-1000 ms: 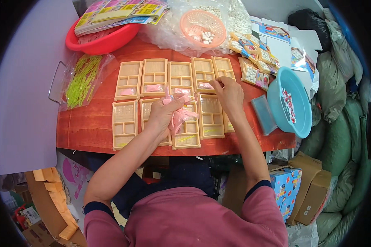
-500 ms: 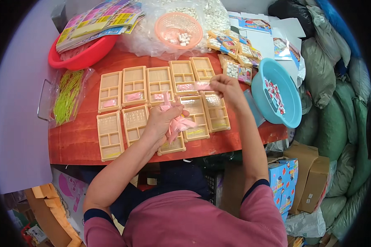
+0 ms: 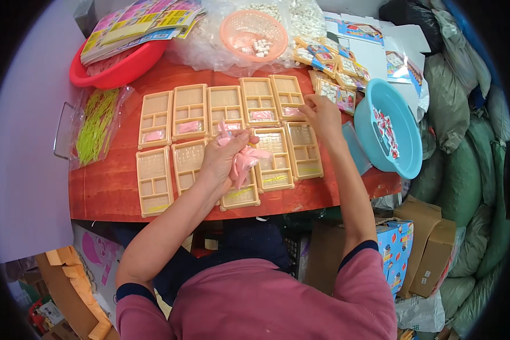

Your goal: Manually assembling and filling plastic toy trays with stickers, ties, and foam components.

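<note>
My left hand [image 3: 220,161] is closed round a bunch of small pink packets [image 3: 243,165] over the middle of the tray rows. My right hand [image 3: 324,118] is at the far row's right-end tray [image 3: 287,85], its fingers pinched at the right end of a pink packet [image 3: 292,111] in the front compartment. Other beige divided trays in that row each have a pink packet [image 3: 261,115] in the same compartment. The near-row trays [image 3: 273,147] show thin yellow-green strips [image 3: 275,178] in their front compartments; my left hand and forearm partly cover this row.
A bag of yellow-green strips [image 3: 96,127] lies left, below a red basin [image 3: 122,65] with printed sheets [image 3: 136,28]. Behind stands a pink basket [image 3: 254,35] with white pieces. Filled packs [image 3: 337,93] and a blue basin [image 3: 399,150] are at right, with sacks [image 3: 464,170] beyond.
My right hand has brought a pink packet down into the far row's right-end tray. My left hand still grips its bunch. The whole view has shifted slightly.
</note>
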The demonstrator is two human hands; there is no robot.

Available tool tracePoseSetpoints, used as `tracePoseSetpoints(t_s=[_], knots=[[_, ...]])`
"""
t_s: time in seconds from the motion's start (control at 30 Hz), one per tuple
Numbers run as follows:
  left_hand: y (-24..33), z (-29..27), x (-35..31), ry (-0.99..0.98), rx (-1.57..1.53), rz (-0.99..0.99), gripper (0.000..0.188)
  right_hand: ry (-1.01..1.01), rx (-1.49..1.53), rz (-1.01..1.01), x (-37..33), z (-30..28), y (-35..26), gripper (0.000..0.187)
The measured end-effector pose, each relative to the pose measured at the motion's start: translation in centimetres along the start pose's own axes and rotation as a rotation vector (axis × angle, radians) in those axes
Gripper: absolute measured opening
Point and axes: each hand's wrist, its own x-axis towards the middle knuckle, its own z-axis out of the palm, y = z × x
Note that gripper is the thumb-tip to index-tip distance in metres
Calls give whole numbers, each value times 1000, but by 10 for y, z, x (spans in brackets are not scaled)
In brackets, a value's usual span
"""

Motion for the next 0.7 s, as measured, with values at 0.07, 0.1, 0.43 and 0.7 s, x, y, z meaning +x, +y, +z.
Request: tracePoseSetpoints(t_s=[0.07,0.1,0.43,0.7], knots=[[0,2,-1,-1,17,27,19,-126,286,160,-11,-27,-30,24],[2,4,-2,-15,46,30,19,-363,620,319,-18,-45,-53,23],[-9,18,-17,-10,67,73,17,-630,1063,486,-52,-65,-67,11],[-11,12,-27,-37,-30,-65,19,-337,442,66,-53,-47,-4,8]])
